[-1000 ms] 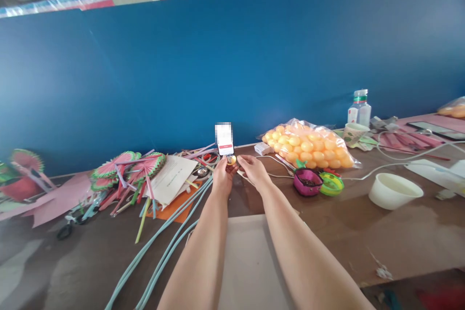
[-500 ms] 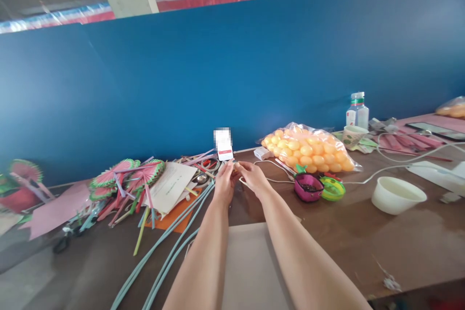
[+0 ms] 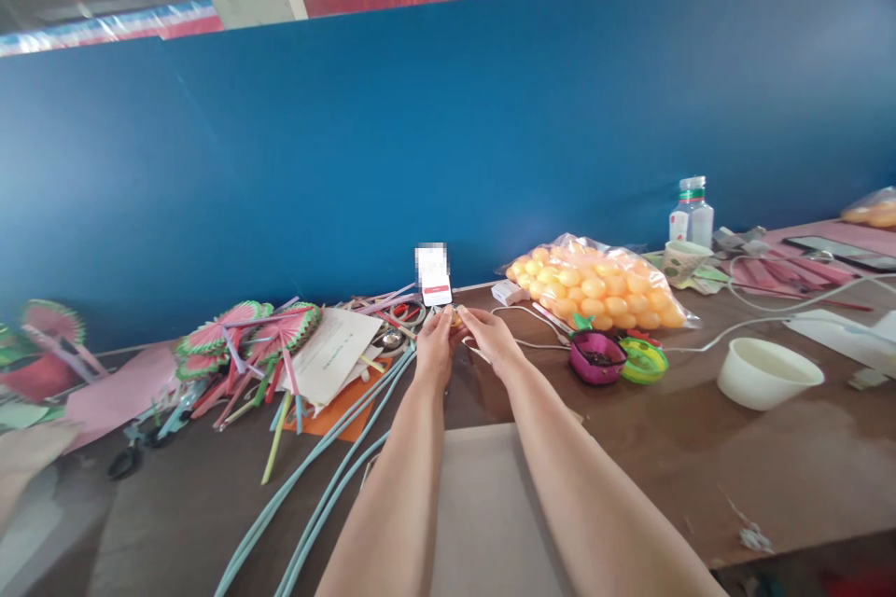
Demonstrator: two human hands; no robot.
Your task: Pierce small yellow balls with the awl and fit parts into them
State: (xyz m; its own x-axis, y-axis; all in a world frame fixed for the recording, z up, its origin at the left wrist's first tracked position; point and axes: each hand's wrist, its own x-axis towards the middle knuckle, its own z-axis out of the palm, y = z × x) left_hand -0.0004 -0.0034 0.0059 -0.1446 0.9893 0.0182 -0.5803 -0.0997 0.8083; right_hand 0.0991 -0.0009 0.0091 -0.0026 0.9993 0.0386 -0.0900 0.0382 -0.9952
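Both my arms reach out over a brown table [image 3: 700, 448]. My left hand [image 3: 435, 343] and my right hand [image 3: 490, 336] meet just in front of a propped phone [image 3: 434, 278], their fingertips pinched together on a small yellow ball [image 3: 455, 318] that is mostly hidden between them. Right of my hands lies a clear bag of yellow balls [image 3: 595, 282]. A magenta half-shell [image 3: 595, 356] and a green half-shell [image 3: 642, 359] sit side by side near my right hand.
A white bowl [image 3: 768, 371] stands at the right, with a bottle [image 3: 692, 210], a paper cup [image 3: 682, 258] and white cables [image 3: 763, 317] behind it. Folded paper fans [image 3: 242, 328], coloured sticks and long blue tubes [image 3: 329, 462] cover the left. A blue wall [image 3: 448, 131] backs the table.
My hands have closed together around the small yellow ball, which showed plainly a second ago and is now nearly hidden. The view shifted slightly.
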